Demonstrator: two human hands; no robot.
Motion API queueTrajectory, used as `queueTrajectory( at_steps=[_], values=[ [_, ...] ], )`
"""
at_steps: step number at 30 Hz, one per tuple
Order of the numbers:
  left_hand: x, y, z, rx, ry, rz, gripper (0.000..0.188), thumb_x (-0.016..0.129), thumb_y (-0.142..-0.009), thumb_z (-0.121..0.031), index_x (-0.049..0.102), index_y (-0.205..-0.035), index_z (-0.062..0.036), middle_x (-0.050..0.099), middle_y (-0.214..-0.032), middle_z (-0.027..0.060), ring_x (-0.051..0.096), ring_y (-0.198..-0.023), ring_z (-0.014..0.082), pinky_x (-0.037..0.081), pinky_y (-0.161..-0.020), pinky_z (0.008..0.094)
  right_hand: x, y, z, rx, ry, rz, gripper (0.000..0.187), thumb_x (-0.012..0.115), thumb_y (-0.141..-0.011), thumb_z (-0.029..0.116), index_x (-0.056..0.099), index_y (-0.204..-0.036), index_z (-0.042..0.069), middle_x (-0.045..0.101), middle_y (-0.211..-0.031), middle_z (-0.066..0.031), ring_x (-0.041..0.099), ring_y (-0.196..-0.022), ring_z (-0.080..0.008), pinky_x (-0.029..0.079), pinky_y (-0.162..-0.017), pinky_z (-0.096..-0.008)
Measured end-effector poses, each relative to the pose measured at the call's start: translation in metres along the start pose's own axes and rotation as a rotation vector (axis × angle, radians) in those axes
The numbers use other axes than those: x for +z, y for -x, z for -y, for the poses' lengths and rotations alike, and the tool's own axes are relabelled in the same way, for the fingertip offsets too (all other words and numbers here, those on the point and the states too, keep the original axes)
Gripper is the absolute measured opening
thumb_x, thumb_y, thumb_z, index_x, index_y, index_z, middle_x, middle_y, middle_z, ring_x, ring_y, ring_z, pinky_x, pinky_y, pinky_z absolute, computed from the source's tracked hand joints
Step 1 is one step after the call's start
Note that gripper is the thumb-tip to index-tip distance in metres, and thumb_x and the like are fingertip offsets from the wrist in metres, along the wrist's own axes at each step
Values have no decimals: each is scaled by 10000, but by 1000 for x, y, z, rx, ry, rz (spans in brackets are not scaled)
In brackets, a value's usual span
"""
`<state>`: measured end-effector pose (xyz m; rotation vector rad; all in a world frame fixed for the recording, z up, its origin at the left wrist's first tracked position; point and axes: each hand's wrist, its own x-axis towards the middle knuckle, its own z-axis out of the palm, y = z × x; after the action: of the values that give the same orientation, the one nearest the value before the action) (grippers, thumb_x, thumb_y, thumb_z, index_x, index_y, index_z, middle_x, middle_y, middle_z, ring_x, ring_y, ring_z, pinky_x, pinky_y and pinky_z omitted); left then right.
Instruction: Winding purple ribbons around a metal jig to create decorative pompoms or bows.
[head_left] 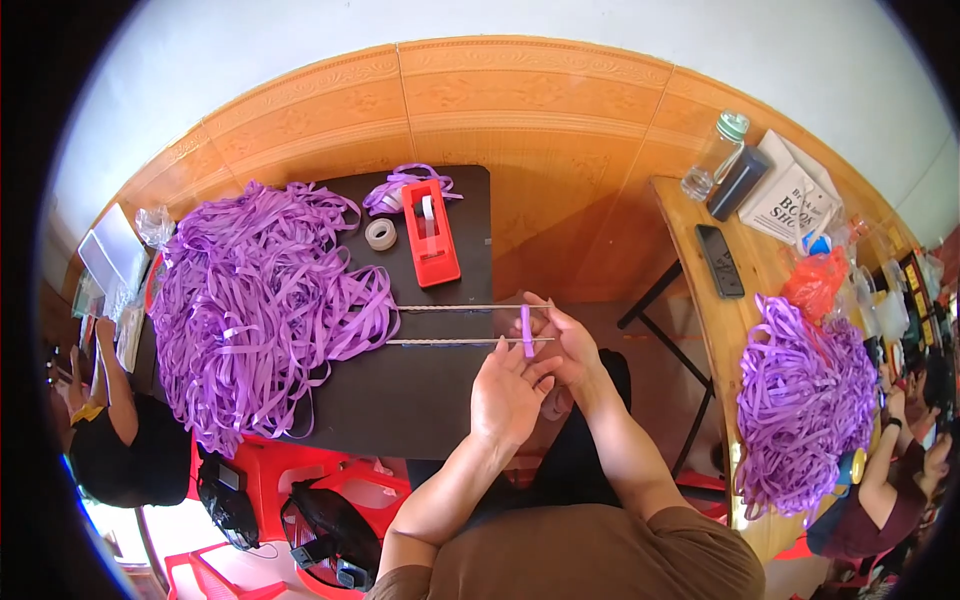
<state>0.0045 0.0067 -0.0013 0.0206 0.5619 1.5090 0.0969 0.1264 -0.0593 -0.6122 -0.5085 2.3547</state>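
Two thin, pale, twisted-looking rods (450,308) stick out past the table's right edge, side by side. A short band of purple ribbon (528,332) lies across both near their free ends. My right hand (570,345) is curled around the rod ends at the ribbon, with some fingers behind it. Palm up, my left hand (506,395) lies just below the nearer rod, its fingers apart and close to the ribbon's lower end. Against the rods' far ends on the table rests a large heap of loose purple ribbon (265,310).
On the dark table (390,410) are a red tape dispenser (433,245), a tape roll (380,235) and a small ribbon bundle (390,192). At right, a wooden table (690,220) bears bottles, a phone (720,260) and another ribbon heap (800,410). Red stools and other people are nearby.
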Motion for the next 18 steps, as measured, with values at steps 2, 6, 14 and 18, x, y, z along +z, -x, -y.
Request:
queueTrajectory(
  at_steps=[2,6,14,18],
  values=[
    [-2,-1,0,-3,6,10,506,380,-959,-407,457,-1242,4,518,-1185,85,510,-1042,242,364,-864,339,5,-2,-1,4,-26,-41,408,383,-997,358,458,-1271,65,614,-913,-151,611,-885,-307,508,-773,-405],
    [0,-1,1,-3,5,34,503,373,-960,-405,463,-1237,5,518,-1177,77,506,-1010,226,361,-861,333,4,-6,-7,1,-71,18,505,329,-987,470,467,-1257,66,605,-873,-142,601,-887,-306,499,-782,-404],
    [4,-1,2,-1,-18,-3,516,374,-958,-413,462,-1234,15,517,-1173,78,508,-995,228,364,-853,331,2,-12,-11,-15,-254,332,739,269,-903,664,439,-1307,69,573,-879,-119,570,-862,-298,473,-835,-415],
    [2,-1,0,-5,-8,9,487,369,-967,-406,471,-1211,3,519,-1172,82,515,-1017,239,362,-846,334,24,8,1,-49,-66,156,705,366,-905,638,444,-1279,45,594,-892,-140,572,-867,-272,474,-794,-385]
  ],
)
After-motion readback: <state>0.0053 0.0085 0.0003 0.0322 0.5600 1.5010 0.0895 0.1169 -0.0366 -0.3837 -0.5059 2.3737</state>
